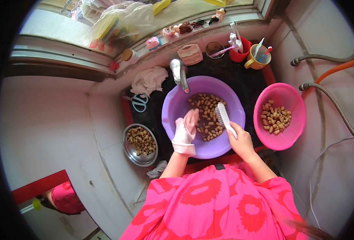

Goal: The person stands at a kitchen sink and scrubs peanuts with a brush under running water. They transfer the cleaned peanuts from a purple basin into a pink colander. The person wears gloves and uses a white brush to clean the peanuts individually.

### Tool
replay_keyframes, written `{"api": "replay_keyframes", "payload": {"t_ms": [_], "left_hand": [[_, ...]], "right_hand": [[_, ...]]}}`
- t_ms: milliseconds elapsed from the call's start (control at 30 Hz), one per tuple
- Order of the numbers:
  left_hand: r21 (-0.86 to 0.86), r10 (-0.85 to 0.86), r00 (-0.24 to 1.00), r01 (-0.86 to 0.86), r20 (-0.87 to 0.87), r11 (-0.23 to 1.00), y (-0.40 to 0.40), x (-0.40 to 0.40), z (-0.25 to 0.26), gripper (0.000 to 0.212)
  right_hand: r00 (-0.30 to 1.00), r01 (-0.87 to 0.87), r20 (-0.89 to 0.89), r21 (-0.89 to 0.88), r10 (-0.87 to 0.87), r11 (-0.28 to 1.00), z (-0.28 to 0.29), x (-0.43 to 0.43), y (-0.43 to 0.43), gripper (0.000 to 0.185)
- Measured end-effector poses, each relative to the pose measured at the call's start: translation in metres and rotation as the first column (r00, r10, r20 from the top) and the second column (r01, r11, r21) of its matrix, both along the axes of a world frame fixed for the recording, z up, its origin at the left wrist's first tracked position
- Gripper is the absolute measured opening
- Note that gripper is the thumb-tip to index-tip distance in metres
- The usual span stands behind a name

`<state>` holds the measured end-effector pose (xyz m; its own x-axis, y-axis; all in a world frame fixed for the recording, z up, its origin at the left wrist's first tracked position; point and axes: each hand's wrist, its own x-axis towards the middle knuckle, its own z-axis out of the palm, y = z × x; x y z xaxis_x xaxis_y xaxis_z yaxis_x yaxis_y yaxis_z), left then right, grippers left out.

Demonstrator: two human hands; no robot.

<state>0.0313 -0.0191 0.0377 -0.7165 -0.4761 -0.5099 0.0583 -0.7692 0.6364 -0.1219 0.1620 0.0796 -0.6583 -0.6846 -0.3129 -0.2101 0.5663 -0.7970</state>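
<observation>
My right hand (241, 141) grips the handle of a white scrubbing brush (223, 115), its grey bristles facing left over a purple plastic basin (171, 102). In the basin, unshelled peanuts (208, 112) lie in brownish water. My left hand (187, 129), in a pale fabric glove, is raised above the basin's left side. Its fingers are bent together, and whether they hold anything cannot be made out. To the right stands a pink plastic strainer basket (280, 139) with peanuts (276, 117). At left, a steel bowl (132, 154) holds more peanuts (141, 139).
A metal faucet (180, 75) overhangs the basin's back rim. Blue-handled scissors (140, 103) and a crumpled plastic bag (150, 79) lie back left. A red cup (240, 51) and a yellow mug (256, 60) hold toothbrushes. Hoses (339, 102) run along the right wall.
</observation>
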Motion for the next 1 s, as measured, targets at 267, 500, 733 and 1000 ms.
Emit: {"api": "replay_keyframes", "payload": {"t_ms": [267, 500, 733, 1000], "left_hand": [[-0.55, 0.166, 0.687, 0.388, 0.708, 0.739, -0.004, -0.103, 0.093, 0.043], [-0.516, 0.449, 0.586, 0.809, 0.674, -0.281, -0.05, -0.072, -0.147, 0.044], [-0.293, -0.093, 0.654, 0.456, 0.75, 0.841, -0.045, -0.099, -0.073, 0.029], [-0.289, -0.326, 0.854, 0.457, 0.405, 0.841, -0.073, -0.073, -0.023, 0.039]], "right_hand": [[0.998, 0.039, -0.045, 0.081, -0.035, 0.996, -0.031, 0.0, 0.014, 0.036], [0.999, -0.006, -0.049, -0.05, 0.003, 0.999, -0.017, 0.019, 0.006, 0.036], [0.991, 0.134, 0.008, 0.013, -0.134, 0.991, -0.032, 0.006, 0.031, 0.035], [0.992, 0.119, 0.035, -0.004, -0.119, 0.993, -0.032, 0.001, 0.002, 0.036]]}}
